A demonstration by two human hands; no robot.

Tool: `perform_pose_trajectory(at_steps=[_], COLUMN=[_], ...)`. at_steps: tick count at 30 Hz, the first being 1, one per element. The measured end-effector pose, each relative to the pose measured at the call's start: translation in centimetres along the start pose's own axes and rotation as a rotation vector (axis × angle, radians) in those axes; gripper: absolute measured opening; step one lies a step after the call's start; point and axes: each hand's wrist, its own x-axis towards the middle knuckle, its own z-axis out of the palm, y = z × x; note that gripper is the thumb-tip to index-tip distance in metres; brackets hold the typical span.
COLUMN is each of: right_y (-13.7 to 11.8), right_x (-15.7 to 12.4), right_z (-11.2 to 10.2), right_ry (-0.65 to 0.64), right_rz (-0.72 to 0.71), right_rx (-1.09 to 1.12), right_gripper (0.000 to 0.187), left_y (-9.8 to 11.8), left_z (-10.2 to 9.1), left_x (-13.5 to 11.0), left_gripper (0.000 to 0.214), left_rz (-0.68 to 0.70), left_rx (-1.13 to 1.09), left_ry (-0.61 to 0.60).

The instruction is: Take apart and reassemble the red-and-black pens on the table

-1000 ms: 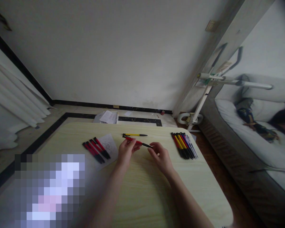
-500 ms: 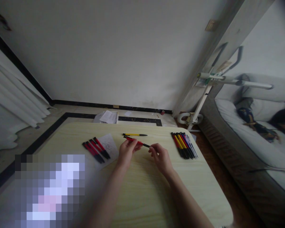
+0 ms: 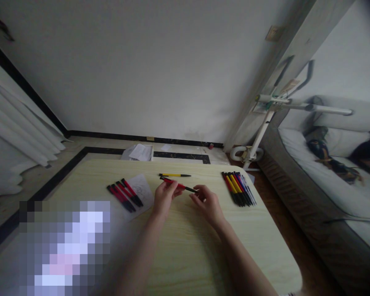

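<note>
My left hand (image 3: 163,200) grips a red pen (image 3: 180,186) by its barrel, with the black clip end to the left and the black tip to the right. Close by the tip is my right hand (image 3: 211,206), its thumb and forefinger parted; whether a fingertip still touches the tip is hard to tell. Just beyond the hands a yellow and black pen (image 3: 175,175) lies crosswise on the table (image 3: 185,246). Several red and black pens (image 3: 123,195) lie to the left, partly on a sheet of paper (image 3: 143,191).
On the right side of the table lies a row of red, yellow, blue and clear pens (image 3: 237,189). A blurred-out patch (image 3: 68,246) covers the lower left. Beyond stand a box of papers (image 3: 140,152), a white exercise machine (image 3: 262,131) and a sofa (image 3: 296,164) with a person.
The thumb and forefinger of my right hand have come apart at the pen's tip. My left hand keeps the red pen in nearly the same place.
</note>
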Motion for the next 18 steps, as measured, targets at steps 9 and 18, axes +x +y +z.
perform_pose_trajectory(at_steps=[9, 18], right_y=[0.13, 0.47], right_x=[-0.04, -0.16], right_z=[0.05, 0.27], right_ry=[0.058, 0.041], right_rz=[-0.04, 0.033], right_rx=[0.0, 0.058], right_gripper=[0.015, 0.015], left_y=[-0.14, -0.25], left_z=[-0.06, -0.13], left_x=[0.02, 0.13], left_gripper=[0.027, 0.023], left_rz=[0.024, 0.027], left_rx=[0.021, 0.002], left_ry=[-0.01, -0.042])
